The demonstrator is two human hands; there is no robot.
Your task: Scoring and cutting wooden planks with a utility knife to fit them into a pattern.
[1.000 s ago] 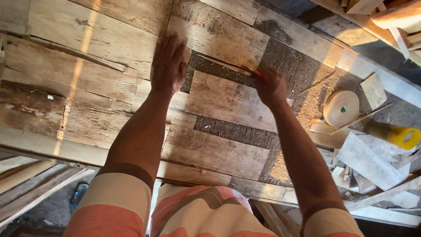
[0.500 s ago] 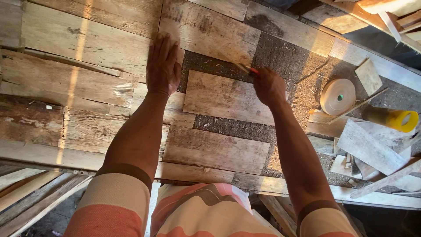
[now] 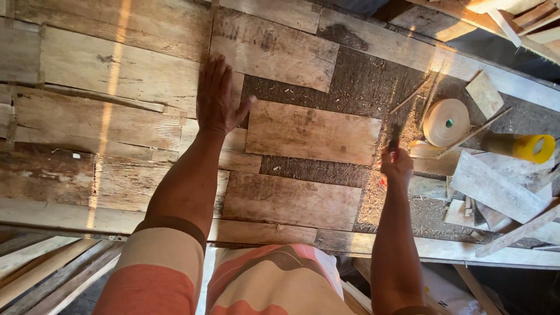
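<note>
Rough patchwork wooden desk (image 3: 116, 76) below me: my left hand (image 3: 217, 96) lies flat, fingers spread, beside the loose rectangular weathered board (image 3: 312, 133); my right hand (image 3: 396, 166) grips a thin dark tool (image 3: 395, 136) near the tan tape roll (image 3: 446, 122).

A rough woodworking workshop: weathered plank bench (image 3: 116, 76), offcuts (image 3: 496, 186), sawdust (image 3: 379, 204), tape roll (image 3: 446, 122).

Worn on the head, looked almost straight down, at arm's length, over both forearms onto the plank surface (image 3: 116, 76); no second view.
</note>
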